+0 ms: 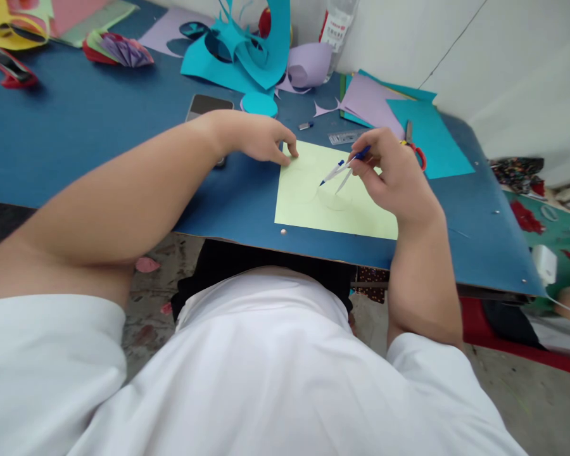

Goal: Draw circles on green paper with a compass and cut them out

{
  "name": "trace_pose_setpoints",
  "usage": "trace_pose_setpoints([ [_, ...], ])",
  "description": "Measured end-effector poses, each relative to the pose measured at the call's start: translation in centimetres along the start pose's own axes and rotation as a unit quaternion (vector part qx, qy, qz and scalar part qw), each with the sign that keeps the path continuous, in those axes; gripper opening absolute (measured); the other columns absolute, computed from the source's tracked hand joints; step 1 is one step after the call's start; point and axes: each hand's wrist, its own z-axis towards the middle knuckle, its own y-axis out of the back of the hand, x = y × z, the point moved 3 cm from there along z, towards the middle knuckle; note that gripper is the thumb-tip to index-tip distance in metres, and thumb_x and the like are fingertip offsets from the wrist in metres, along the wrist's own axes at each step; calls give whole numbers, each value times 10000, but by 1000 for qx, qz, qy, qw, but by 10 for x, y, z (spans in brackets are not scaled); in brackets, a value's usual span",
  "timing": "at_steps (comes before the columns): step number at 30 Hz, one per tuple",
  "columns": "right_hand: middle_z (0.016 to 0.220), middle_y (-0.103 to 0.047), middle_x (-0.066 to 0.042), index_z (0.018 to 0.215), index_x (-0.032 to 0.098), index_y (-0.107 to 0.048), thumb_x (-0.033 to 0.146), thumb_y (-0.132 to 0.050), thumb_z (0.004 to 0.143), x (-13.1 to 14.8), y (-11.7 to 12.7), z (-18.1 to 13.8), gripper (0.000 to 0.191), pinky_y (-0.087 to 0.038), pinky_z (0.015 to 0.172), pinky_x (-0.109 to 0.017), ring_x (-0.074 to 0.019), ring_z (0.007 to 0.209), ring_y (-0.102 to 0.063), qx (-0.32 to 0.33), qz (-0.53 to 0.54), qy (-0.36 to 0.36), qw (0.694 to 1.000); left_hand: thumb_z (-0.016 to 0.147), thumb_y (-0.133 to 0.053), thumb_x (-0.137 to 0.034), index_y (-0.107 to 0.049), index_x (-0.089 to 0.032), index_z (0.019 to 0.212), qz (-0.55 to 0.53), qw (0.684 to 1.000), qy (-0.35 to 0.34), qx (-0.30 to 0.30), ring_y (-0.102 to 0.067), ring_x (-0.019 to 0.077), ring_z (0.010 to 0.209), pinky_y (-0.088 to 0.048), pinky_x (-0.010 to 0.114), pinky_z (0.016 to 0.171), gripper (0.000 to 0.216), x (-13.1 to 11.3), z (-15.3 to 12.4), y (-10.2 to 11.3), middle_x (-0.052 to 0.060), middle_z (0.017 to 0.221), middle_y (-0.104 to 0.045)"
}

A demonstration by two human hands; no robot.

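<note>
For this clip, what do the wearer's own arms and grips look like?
Loose, plain white short sleeves match the white shirt and leave both forearms bare. The left grip and right grip are ungloved, with no watch or bracelet visible.

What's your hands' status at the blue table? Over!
Right hand holding compass over pale green paper. Left hand at the paper's far left corner. Ruler just beyond the paper's far edge. Over.

shirt: white, softly creased | sleeves: white, short, wide | lower garment: black
</note>
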Motion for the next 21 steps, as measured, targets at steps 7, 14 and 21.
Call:
trace_pose_setpoints([
  [7, 1176, -877, -131, 1429, 414, -787, 672, -857, 1155, 2, -3, 2, 382, -744, 929, -607, -408, 1032, -871, 15, 8, -2, 1000, 1109, -778, -524, -860, -289, 1693, -7, 1000, -3, -3, -750, 373, 1389, -510, 415, 1184, 635, 4, 2, 0, 100, 1371, -832],
  [14, 1169, -892, -125, 1359, 393, -802, 605, -897, 1127, 10, 1, 2, 329, -761, 988, -626, -409, 1039, -887, 18, 15, -22, 999, 1076, -795, -594, -857, -307, 1706, -23, 1000, -4, -1, -710, 427, 1510, -470, 438, 1256, 695, 9, 6, -2, 100, 1388, -844],
  [21, 1157, -898, -95, 1283, 378, -838, 514, -930, 1105, 13, 9, 0, 242, -761, 1001, -631, -412, 1081, -890, 48, 27, -21, 998, 1087, -779, -524, -853, -291, 1703, -13, 1000, -4, -5, -724, 378, 1456, -476, 391, 1196, 663, 5, 3, -2, 84, 1473, -808],
])
